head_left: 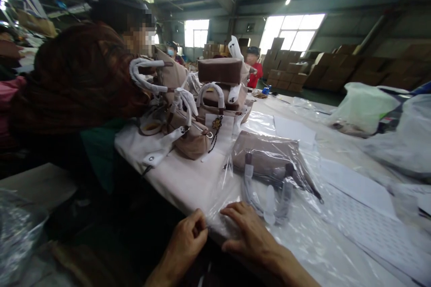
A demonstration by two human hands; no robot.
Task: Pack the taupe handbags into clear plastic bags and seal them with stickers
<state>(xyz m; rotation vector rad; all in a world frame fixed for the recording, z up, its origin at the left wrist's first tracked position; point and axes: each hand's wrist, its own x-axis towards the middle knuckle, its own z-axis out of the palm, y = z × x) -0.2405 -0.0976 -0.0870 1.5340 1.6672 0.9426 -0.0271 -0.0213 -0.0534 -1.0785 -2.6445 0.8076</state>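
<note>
A taupe handbag (266, 154) lies on its side inside a clear plastic bag (222, 197), its wrapped handles toward me. At the table's front edge my left hand (188, 237) is closed, thumb against curled fingers, pinching the near-left edge of the plastic. My right hand (249, 233) rests on the same bag just beside it, fingers apart and bent over the film. Beyond, to the left, stands a beige handbag (191, 141) with a white-wrapped handle. Another handbag (220, 96) with a dark charm sits behind it, under a brown-bottomed bag (218, 71).
On the left a co-worker (84, 71) leans over the table beside a roll of tape (151, 127). White paper sheets (357, 188) lie at right, with filled plastic bags (365, 105) farther back. Cardboard boxes (286, 71) are stacked by the far wall.
</note>
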